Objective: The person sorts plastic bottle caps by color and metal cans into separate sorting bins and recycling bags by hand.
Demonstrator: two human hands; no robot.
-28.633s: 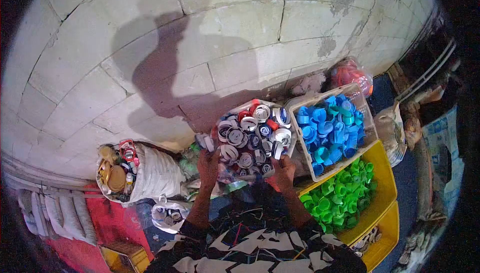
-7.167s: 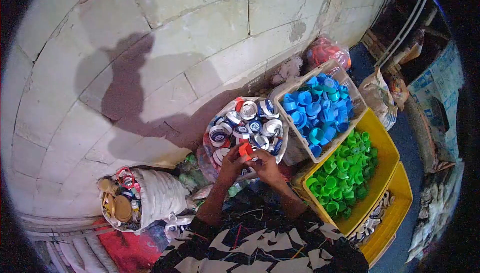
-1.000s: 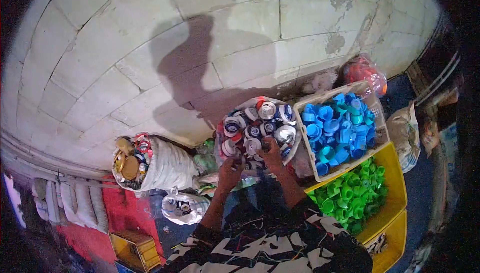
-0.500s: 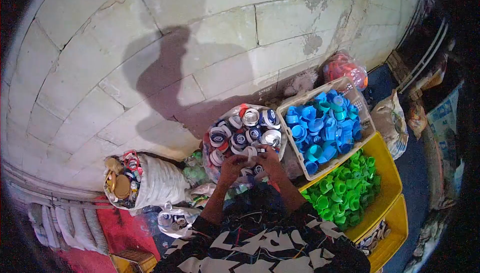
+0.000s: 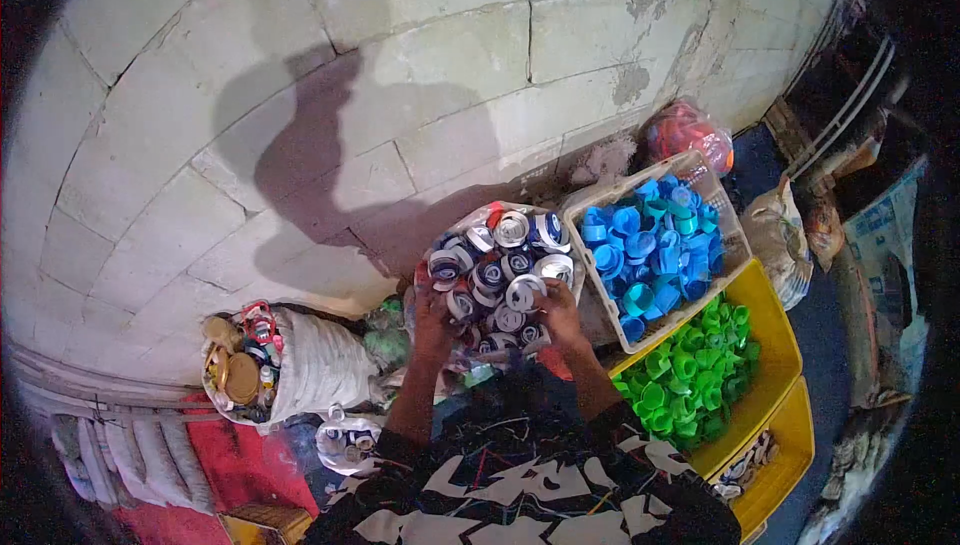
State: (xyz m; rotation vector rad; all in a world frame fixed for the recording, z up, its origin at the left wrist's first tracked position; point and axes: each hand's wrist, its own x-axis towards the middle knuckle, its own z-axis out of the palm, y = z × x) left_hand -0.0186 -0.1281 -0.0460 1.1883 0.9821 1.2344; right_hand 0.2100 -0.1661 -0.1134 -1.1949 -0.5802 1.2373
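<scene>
A round-mouthed bag [image 5: 577,275] is filled with white and dark-blue plastic caps [image 5: 487,275], with some red showing at its edge. At the near left side of the bag is my left hand [image 5: 434,323], fingers apart beside the caps and apparently holding nothing. My right hand [image 5: 560,313] is at the near right of the pile, its fingers closed on the edge of a white cap [image 5: 524,293]. The palm sides of both hands are hidden from above.
Right of the bag stands a white crate [image 5: 628,343] of blue caps. Yellow bins [image 5: 775,320] hold green caps and small pale pieces. A white sack [image 5: 325,360] of mixed lids and a small bag [image 5: 347,445] lie left. A block wall [image 5: 440,55] rises behind.
My hands have moved apart, left hand to the bag's left side and right hand slightly rightward. They were together over a white cap before. The camera view has shifted a little.
</scene>
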